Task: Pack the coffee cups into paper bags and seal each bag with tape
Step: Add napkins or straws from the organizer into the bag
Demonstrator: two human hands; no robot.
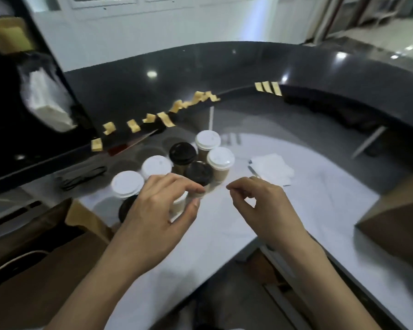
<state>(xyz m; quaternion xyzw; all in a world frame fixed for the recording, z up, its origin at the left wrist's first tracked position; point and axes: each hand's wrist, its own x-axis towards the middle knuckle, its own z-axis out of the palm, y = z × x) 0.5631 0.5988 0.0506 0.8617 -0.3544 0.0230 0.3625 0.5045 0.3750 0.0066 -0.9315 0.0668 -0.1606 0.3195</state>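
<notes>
The left hand (162, 206) gripped a cup (180, 203) among the cups; the right hand (262, 206) was pinched closed, holding nothing visible

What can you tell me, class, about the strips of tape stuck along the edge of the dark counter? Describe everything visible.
The strips of tape are short, tan, paper-like pieces, pre-cut and stuck by one end along the inner edge of the raised dark counter, with their free ends hanging or curling. They run in a loose curved row from lower left up to the right; three neat ones sit apart at the far end. Several in the middle overlap or twist. Neither hand touches them; the cups stand below.
</notes>
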